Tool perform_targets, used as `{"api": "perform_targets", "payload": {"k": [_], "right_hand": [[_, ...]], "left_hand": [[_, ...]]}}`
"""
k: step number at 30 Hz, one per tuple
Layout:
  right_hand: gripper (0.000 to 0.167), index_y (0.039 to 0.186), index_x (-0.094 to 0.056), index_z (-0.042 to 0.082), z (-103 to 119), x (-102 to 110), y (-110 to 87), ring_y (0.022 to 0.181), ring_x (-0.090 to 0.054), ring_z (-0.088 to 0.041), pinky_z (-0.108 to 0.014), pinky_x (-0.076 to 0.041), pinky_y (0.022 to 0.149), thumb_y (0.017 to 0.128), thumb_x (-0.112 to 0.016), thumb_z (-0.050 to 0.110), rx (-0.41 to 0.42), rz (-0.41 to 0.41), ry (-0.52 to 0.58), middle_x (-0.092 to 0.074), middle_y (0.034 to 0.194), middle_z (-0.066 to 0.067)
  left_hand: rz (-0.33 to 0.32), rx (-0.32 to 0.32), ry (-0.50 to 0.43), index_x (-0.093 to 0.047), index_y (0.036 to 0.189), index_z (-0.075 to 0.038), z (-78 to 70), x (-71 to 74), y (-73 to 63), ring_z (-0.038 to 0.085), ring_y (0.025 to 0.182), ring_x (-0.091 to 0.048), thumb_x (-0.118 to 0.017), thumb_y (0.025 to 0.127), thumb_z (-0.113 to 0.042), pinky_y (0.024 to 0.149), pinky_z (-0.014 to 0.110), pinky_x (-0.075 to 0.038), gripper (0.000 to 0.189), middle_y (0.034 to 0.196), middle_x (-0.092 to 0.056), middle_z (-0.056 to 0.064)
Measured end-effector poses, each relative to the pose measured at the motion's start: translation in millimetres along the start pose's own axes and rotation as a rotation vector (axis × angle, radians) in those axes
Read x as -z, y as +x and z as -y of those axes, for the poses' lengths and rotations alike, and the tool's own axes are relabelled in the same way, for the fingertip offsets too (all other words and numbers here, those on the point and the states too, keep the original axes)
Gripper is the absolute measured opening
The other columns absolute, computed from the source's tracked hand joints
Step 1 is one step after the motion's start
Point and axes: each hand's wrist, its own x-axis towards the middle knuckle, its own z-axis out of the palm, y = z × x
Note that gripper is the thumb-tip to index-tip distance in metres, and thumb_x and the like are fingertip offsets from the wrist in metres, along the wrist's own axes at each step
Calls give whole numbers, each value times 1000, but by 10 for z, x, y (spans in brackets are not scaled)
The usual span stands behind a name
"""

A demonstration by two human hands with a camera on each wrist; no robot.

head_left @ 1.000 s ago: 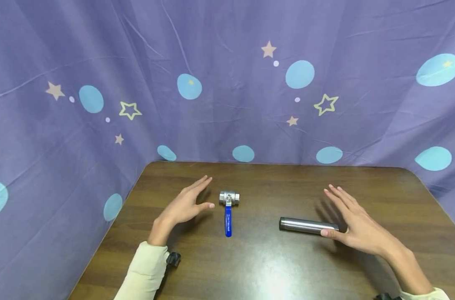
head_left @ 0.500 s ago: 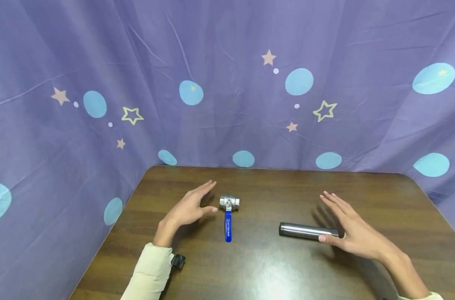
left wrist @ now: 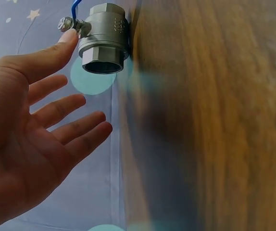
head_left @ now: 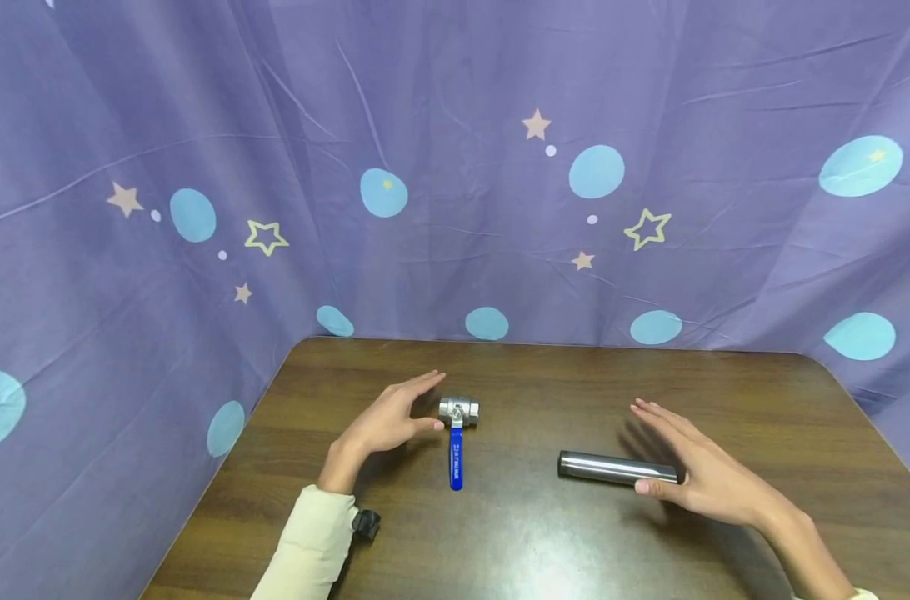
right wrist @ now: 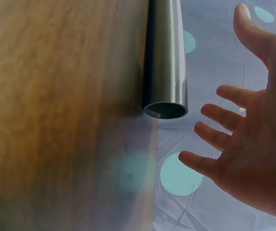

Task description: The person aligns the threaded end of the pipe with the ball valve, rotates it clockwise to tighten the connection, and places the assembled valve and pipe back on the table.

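Note:
A metal ball valve (head_left: 458, 410) with a long blue lever handle (head_left: 457, 458) lies on the wooden table, its handle toward the front. My left hand (head_left: 392, 421) is just left of it, fingers extended and thumb tip beside the base of the handle. In the left wrist view the valve body (left wrist: 104, 36) shows its open threaded end, and the palm of the left hand (left wrist: 37, 115) is bare. To the right lies a steel pipe (head_left: 612, 468), its hollow end (right wrist: 166, 109) visible in the right wrist view. My right hand (head_left: 713, 475) hovers over the pipe's right end with fingers spread, holding nothing.
The brown wooden table (head_left: 515, 533) has its far edge against a purple curtain (head_left: 440, 167) printed with stars and blue dots. The curtain also runs down the left side. A black strap mount (head_left: 367, 525) sits at the left wrist.
My left hand has moved right, closer to the valve. The right hand has shifted slightly left over the pipe. The head view has tilted up a little; valve and pipe stay put.

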Motion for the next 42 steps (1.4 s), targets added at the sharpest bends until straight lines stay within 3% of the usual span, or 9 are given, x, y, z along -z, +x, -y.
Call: {"api": "perform_targets", "payload": {"k": [2, 5, 9, 11, 24, 30, 42], "right_hand": [[97, 165, -42, 17, -3, -9, 2, 156, -18, 10, 4, -8, 120, 85, -89, 43, 6, 1, 3, -49, 165, -20], [95, 164, -43, 19, 3, -18, 9, 158, -36, -12, 2, -14, 118, 85, -89, 44, -11, 18, -2, -52, 162, -18], [92, 161, -49, 13, 1, -30, 31, 139, -58, -42, 1, -16, 117, 85, -89, 44, -18, 37, 3, -57, 158, -16], [89, 158, -52, 10, -5, -33, 44, 137, -59, -42, 3, -14, 116, 84, -90, 43, -11, 36, 14, -60, 156, -15], [77, 150, -62, 14, -27, -86, 49, 134, -66, -25, -7, -38, 114, 83, -92, 40, -8, 50, 31, -69, 148, -3], [73, 147, -65, 14, -17, -74, 62, 132, -67, -23, -17, -51, 111, 85, -90, 41, -19, 63, 53, -71, 145, -2], [65, 140, -70, 12, -22, -112, 108, 123, -70, -14, -26, -60, 103, 84, -92, 33, 0, 76, 68, -77, 133, 3]], "left_hand": [[5, -2, -11, -45, 162, -5, 7, -12, 18, 39, 155, -44, -82, 95, -24, 130, 57, -39, 79, 168, -45, 20], [9, -5, -26, -48, 160, -5, 19, -25, 50, 39, 153, -46, -83, 94, -22, 129, 57, -40, 78, 166, -47, 20], [14, -7, -57, -50, 159, -5, 21, -32, 86, 38, 151, -49, -84, 93, -18, 128, 56, -42, 75, 163, -52, 19], [18, -2, -77, -52, 158, -5, 19, -35, 94, 38, 150, -51, -83, 93, -16, 128, 56, -43, 73, 162, -53, 18], [28, 1, -147, -57, 153, -4, 49, -101, 92, 37, 141, -60, -82, 91, -6, 121, 55, -50, 67, 155, -61, 17], [32, 0, -144, -59, 152, -6, 36, -121, 124, 34, 136, -64, -82, 92, -9, 119, 54, -53, 64, 151, -65, 15], [34, 7, -127, -62, 150, -8, 43, -176, 172, 27, 127, -69, -81, 93, -7, 114, 51, -57, 61, 145, -70, 13]]}}
